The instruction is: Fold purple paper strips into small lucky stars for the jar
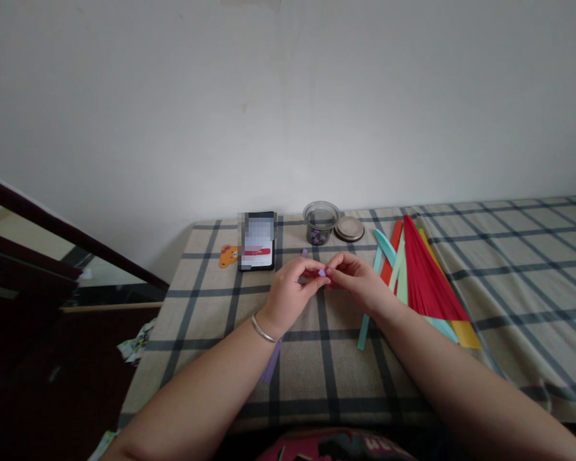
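**Both hands pinch a small purple paper piece above the checked surface**

The left hand (290, 291) and right hand (358, 276) meet fingertip to fingertip, each pressed together on a tiny purple folded piece (322, 272) held just in front of the glass jar (320, 223). Neither hand is nearer: the piece sits between them, its short axis running hand to hand. A purple paper strip (271, 363) trails from under the left wrist toward the person, long axis pointing away from the jar.

Beside the jar on the right lies its round lid (349, 228). Further right, a fan of paper strips (425, 278), red, teal, orange and yellow, spreads over the surface (518, 269). Left of the jar stands a phone (257, 241), its screen blurred; no writing can be read. A bear sticker (229, 255) sits just beyond it.
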Demonstrator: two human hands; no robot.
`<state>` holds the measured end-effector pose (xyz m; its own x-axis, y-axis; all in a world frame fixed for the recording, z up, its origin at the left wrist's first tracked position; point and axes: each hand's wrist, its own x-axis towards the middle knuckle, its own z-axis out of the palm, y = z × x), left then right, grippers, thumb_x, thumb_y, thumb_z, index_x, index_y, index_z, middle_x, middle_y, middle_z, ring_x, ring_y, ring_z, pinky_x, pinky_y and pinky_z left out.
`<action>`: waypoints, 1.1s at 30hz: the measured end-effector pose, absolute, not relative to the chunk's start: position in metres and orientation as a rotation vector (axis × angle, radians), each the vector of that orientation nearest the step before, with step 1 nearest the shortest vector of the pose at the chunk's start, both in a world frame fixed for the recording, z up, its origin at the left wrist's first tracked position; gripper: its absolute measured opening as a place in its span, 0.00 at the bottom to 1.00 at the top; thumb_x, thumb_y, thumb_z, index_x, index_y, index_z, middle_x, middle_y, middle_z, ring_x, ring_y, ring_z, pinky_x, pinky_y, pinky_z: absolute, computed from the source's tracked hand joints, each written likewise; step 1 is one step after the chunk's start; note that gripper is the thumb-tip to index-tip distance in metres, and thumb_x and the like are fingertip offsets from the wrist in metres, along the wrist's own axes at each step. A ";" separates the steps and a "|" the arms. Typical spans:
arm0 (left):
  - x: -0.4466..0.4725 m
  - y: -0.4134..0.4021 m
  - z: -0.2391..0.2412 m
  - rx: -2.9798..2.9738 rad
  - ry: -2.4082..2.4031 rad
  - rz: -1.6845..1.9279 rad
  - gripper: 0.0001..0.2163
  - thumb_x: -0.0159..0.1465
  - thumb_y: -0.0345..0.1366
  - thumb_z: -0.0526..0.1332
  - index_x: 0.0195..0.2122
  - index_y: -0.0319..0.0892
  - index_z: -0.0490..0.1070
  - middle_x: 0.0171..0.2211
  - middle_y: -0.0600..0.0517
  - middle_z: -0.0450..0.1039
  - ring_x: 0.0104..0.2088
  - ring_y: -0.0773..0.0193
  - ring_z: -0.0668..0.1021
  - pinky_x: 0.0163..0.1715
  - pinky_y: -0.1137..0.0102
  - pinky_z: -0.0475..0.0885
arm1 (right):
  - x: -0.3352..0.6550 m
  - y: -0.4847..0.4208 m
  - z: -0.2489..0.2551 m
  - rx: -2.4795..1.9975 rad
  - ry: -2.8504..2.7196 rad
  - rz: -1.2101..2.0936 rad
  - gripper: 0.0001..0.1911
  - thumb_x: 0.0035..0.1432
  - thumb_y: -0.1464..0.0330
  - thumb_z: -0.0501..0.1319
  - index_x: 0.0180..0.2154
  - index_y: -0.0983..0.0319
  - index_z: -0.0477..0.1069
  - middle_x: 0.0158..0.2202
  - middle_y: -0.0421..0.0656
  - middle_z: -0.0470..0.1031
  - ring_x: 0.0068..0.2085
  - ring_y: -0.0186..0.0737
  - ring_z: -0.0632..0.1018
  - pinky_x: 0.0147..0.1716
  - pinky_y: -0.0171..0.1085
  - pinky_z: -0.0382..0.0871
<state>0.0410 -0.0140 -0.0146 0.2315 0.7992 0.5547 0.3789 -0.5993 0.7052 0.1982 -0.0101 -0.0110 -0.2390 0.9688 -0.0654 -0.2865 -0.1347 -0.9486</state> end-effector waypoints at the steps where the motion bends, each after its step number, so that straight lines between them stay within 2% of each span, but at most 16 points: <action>1: 0.041 -0.014 -0.015 2.086 1.084 1.331 0.07 0.55 0.31 0.66 0.35 0.41 0.71 0.31 0.53 0.75 0.31 0.68 0.77 0.34 0.72 0.74 | 0.198 -0.010 -0.011 -0.931 -1.094 1.572 0.14 0.40 0.62 0.71 0.23 0.62 0.69 0.21 0.35 0.72 0.23 0.28 0.71 0.25 0.30 0.64; 9: 0.041 -0.013 -0.018 2.085 1.126 1.338 0.06 0.56 0.32 0.65 0.34 0.41 0.70 0.31 0.53 0.75 0.31 0.67 0.77 0.33 0.71 0.74 | 0.201 -0.010 -0.012 -0.956 -1.135 1.524 0.12 0.42 0.61 0.70 0.25 0.62 0.71 0.24 0.36 0.73 0.25 0.30 0.71 0.28 0.32 0.65; 14: 0.041 -0.013 -0.016 2.107 1.123 1.349 0.06 0.56 0.33 0.65 0.34 0.41 0.70 0.31 0.53 0.74 0.31 0.67 0.77 0.34 0.71 0.74 | 0.200 -0.011 -0.009 -0.947 -1.093 1.538 0.14 0.39 0.61 0.71 0.24 0.61 0.71 0.23 0.36 0.72 0.24 0.28 0.71 0.25 0.31 0.65; 25: 0.039 -0.013 -0.014 2.189 1.082 1.344 0.06 0.57 0.33 0.65 0.34 0.42 0.70 0.30 0.53 0.73 0.31 0.67 0.75 0.34 0.70 0.72 | 0.201 -0.010 -0.013 -0.945 -0.917 1.777 0.14 0.38 0.64 0.72 0.26 0.62 0.72 0.25 0.36 0.74 0.25 0.28 0.73 0.25 0.29 0.70; 33: 0.040 -0.014 -0.012 2.226 1.055 1.337 0.05 0.57 0.34 0.64 0.34 0.42 0.70 0.31 0.52 0.73 0.32 0.66 0.75 0.35 0.70 0.72 | 0.201 -0.011 -0.009 -0.918 -0.872 1.868 0.14 0.38 0.65 0.72 0.24 0.62 0.69 0.24 0.35 0.75 0.22 0.27 0.74 0.25 0.30 0.72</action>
<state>0.0396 -0.0140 -0.0118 0.2826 0.7397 0.6107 0.4222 -0.6676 0.6132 0.2007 -0.0112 -0.0089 -0.3634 0.8972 -0.2511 -0.3837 -0.3897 -0.8372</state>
